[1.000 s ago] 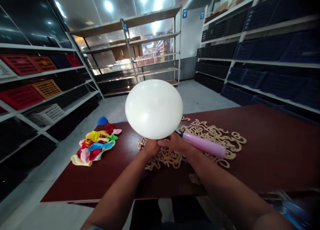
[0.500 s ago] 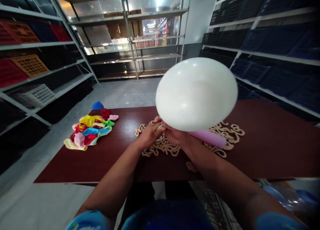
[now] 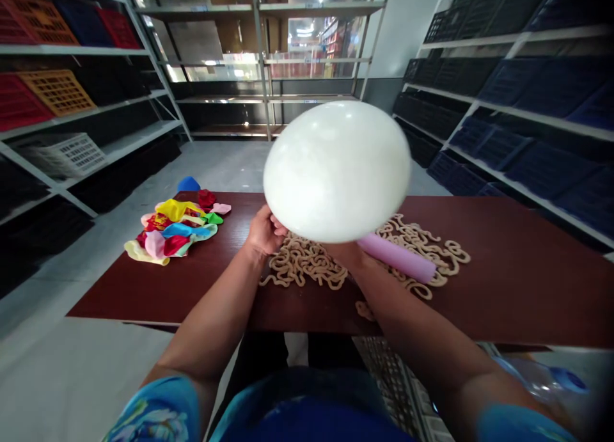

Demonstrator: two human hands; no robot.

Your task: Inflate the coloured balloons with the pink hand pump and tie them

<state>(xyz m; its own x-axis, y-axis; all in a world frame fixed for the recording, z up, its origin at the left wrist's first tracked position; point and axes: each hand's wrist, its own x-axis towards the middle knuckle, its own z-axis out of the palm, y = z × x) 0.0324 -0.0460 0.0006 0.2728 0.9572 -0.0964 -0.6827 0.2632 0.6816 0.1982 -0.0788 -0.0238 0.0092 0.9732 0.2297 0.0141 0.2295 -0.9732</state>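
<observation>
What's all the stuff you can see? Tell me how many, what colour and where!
balloon: one, white, over the table
limp balloons: many, mixed colours, table's left end
strands: many, tan, tangled mid-table
tube: one, pink, among the strands
table: one, dark red-brown, in front
lump: one, blue, past the table's far left corner
racks: three, pale or grey, left, back, right
crates: many, red, orange, blue, white, black, side racks
bottle: one, clear, below the table's right end
floor: one, grey, all around
sleeves: two, blue, lower corners
left grip: one, bare, balloon's lower left
right grip: one, bare, mostly hidden by the balloon
</observation>
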